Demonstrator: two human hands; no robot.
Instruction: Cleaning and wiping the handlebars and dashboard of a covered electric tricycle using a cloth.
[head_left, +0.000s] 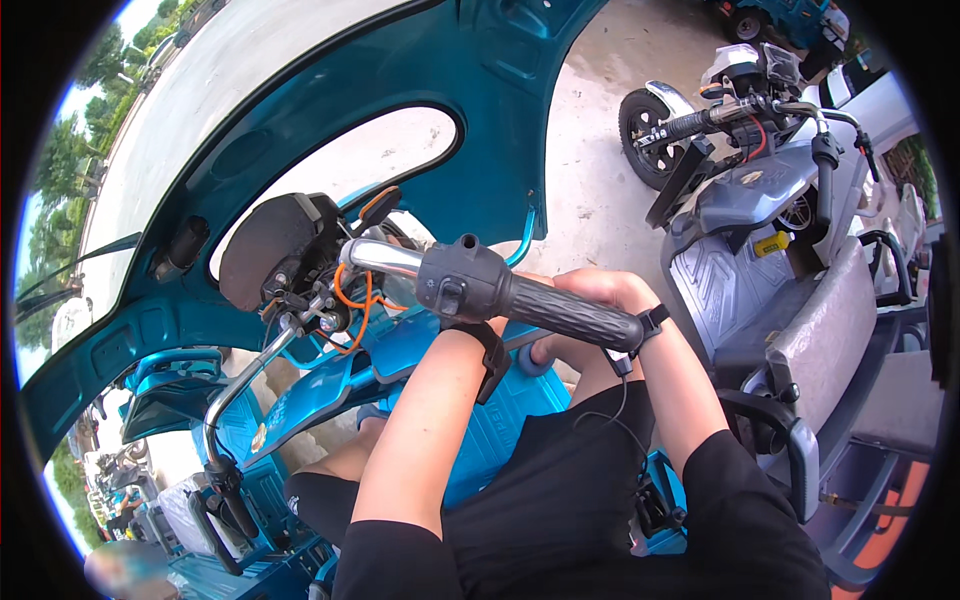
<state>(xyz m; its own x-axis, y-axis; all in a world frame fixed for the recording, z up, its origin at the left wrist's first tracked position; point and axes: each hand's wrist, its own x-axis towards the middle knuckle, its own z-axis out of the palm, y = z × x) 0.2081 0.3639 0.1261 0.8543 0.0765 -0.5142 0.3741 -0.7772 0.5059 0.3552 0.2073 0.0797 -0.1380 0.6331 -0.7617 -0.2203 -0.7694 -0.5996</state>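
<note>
A black ribbed handlebar grip [575, 313] with a switch housing [462, 285] crosses in front of my hands. My left hand [497, 325] is behind the housing, mostly hidden, with a black strap [492, 362] round its wrist. Just beyond the grip, my right hand [605, 284] shows its back, and its fingers reach left out of sight. Another black strap [652, 322] circles that wrist, near a thin black cable [622, 365]. What either hand touches behind the grip is hidden. Orange wires [345, 290] loop loose beside the chrome handlebar [385, 258].
A teal vehicle front shell [500, 140] with an oval opening curves ahead, behind a dark instrument housing [275, 245]. The other handlebar end [232, 500] lies at lower left. A grey electric vehicle [760, 190] stands close on the right, with a yellow item [772, 244] on its footboard.
</note>
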